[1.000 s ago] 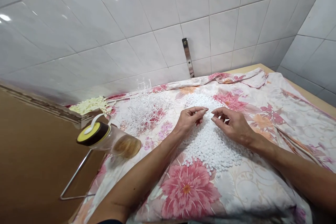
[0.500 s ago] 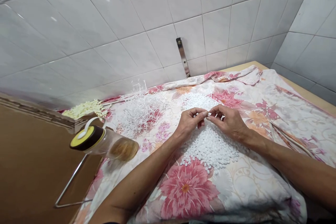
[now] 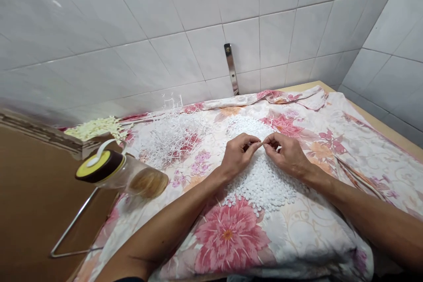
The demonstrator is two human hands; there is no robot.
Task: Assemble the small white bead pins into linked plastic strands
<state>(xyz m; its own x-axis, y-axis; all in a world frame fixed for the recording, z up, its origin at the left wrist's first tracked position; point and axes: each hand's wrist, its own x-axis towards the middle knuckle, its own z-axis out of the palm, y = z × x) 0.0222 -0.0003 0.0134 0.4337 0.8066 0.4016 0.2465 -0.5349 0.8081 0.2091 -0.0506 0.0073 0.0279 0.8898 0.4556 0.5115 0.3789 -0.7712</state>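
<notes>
My left hand and my right hand meet tip to tip over a heap of small white plastic pieces. Thumb and forefinger of each hand are pinched together. Between the touching fingertips is a small white piece, mostly covered by the fingers, so its shape is hard to make out. The heap spreads below and behind both hands on a floral cloth. To the left of the heap lies a loose tangle of thin white plastic sprues.
At the left, a clear bottle with a yellow and black lid leans over the cloth beside a cardboard box. Pale yellow pieces are piled behind it. A metal bracket is fixed to the tiled wall.
The view has shifted slightly, moving the bottle and box left in the picture. Both hands stay together over the heap; the white piece at the fingertips shows less than before.
</notes>
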